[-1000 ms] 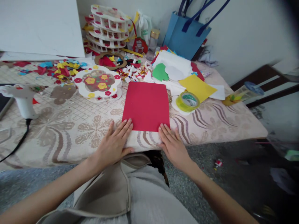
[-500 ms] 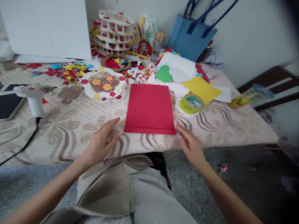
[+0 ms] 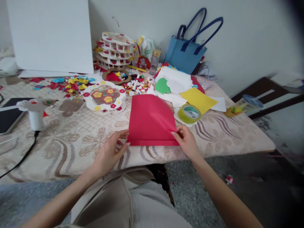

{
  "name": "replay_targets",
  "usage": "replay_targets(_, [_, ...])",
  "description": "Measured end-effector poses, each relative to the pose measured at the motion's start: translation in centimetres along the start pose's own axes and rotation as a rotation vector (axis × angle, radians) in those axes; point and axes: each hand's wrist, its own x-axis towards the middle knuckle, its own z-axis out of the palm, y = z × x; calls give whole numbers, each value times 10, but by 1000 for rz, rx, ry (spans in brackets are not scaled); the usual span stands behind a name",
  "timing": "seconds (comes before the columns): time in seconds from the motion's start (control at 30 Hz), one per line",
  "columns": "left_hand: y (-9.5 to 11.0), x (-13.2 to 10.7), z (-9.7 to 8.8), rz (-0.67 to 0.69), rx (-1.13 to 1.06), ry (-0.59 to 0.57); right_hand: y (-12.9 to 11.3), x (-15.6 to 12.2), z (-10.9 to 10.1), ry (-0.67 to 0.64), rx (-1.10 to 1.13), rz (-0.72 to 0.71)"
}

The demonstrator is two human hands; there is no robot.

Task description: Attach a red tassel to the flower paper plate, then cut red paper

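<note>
A red paper sheet (image 3: pixel 152 118) lies on the patterned tablecloth near the table's front edge, with a narrow fold along its near side. My left hand (image 3: pixel 110 152) pinches the sheet's near left corner. My right hand (image 3: pixel 186 141) grips the near right corner and lifts that side slightly, so the paper bows upward.
A roll of yellow-green tape (image 3: pixel 189 113) sits just right of the sheet, beside yellow paper (image 3: pixel 198 99) and white and green cutouts. A flower-decorated white tray (image 3: pixel 104 96) lies to the left, a glue gun (image 3: pixel 35 112) farther left. A blue bag (image 3: pixel 186 55) and stacked trays (image 3: pixel 116 47) stand at the back.
My hands moved from pressing flat on the sheet's near edge to its two near corners. They now grip the corners, and the right side has risen off the table.
</note>
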Motion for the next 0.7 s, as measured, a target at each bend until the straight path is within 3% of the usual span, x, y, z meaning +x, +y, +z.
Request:
replay_targets(0.17, [15, -20, -7, 274, 161, 111, 11, 4, -18, -77, 263, -4])
replay_targets(0.27, [17, -24, -1, 284, 161, 227, 20, 10, -29, -93, 332, 21])
replay_targets(0.37, [12, -17, 5, 90, -101, 343, 24, 13, -32, -178, 359, 9])
replay_targets(0.53, [6, -2, -4, -357, -754, 275, 6, 22, -14, -425, 286, -119])
replay_targets(0.7, [-4, -22, -27, -626, -896, 449, -20, 54, 13, -574, 193, -191])
